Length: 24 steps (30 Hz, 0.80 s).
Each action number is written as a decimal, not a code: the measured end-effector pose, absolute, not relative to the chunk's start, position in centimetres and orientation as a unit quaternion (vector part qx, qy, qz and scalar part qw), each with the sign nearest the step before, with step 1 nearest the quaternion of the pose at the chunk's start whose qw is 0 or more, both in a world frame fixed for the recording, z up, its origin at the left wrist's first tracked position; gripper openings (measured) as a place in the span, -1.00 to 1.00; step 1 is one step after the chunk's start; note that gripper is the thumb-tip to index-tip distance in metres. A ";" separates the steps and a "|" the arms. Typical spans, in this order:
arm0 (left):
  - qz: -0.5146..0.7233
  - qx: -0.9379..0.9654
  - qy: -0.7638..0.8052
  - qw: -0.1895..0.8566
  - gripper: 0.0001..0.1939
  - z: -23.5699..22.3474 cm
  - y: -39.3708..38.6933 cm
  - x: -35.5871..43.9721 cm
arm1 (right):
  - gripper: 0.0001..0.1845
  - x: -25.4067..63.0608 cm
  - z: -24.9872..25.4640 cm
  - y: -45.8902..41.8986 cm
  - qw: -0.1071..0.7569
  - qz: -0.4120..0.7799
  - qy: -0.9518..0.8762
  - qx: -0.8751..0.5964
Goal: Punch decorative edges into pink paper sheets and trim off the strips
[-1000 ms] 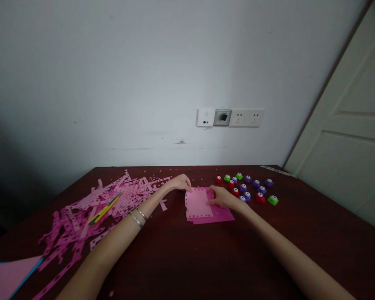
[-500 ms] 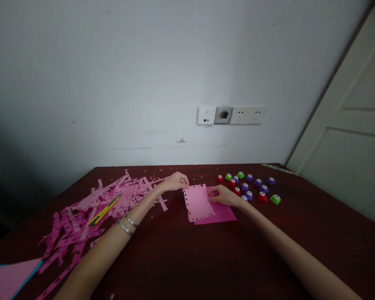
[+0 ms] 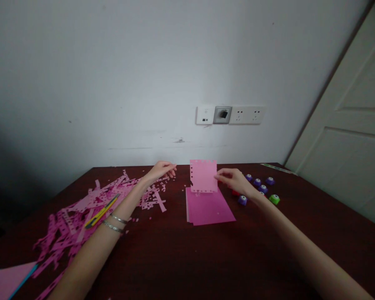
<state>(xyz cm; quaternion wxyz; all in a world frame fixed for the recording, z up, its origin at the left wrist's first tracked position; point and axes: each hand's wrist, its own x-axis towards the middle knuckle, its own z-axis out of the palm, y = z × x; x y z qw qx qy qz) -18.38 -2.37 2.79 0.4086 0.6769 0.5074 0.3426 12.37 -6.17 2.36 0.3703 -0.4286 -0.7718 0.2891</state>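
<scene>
My right hand (image 3: 233, 180) pinches the right edge of a light pink sheet of paper (image 3: 203, 176), which stands raised and nearly upright. Punched notches and holes run along its edges. Just beneath it, a darker pink sheet (image 3: 210, 209) lies flat on the table, with a lighter sheet's edge peeking out at its left. My left hand (image 3: 163, 170) hovers to the left of the raised paper, touching none of it; its fingers are loosely bent and apart, and nothing shows in them. Two silver bangles circle that wrist.
Punched pink paper strips (image 3: 71, 221) heap at the left, a yellow utility knife (image 3: 101, 211) on top. Several small craft punches, one green (image 3: 274, 199), stand at right, partly behind my right hand. Pink and blue sheets (image 3: 11, 279) lie front left. A wall (image 3: 143, 83) rises behind the table.
The light pink sheet has been lifted off the darker one and tilted up by my right hand. My left hand has let go of its corner and moved left.
</scene>
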 end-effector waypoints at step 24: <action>0.231 0.777 0.468 0.353 -0.79 -0.1 -2.4 -16.6 | -0.65 15.1 2.7 -8.3 0.248 0.473 -0.715 -0.450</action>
